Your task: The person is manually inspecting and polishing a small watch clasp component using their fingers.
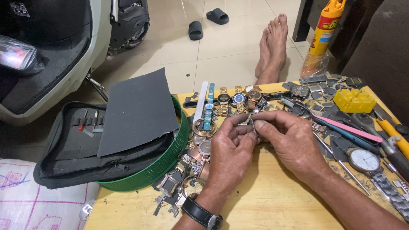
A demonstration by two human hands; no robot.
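Over a low yellow wooden table [264, 196], my left hand [230, 153] and my right hand [289, 140] meet fingertip to fingertip. Both pinch a small silver metal watch part [252, 122], which looks like a piece of bracelet; its exact shape is mostly hidden by my fingers. A black wristwatch [202, 213] sits on my left wrist. Just beyond my hands lies a row of watches [238, 100], gold, blue and silver. More watch cases and rings [198, 147] are heaped to the left of my left hand.
A green basket [164, 164] at the left holds a black zip tool case [81, 149] and a dark sheet. Right: pink tweezers [349, 130], a yellow block [354, 101], a white-dial watch [364, 159], screwdrivers. Beyond: bare feet [272, 47], a spray can [324, 34], sandals, a scooter.
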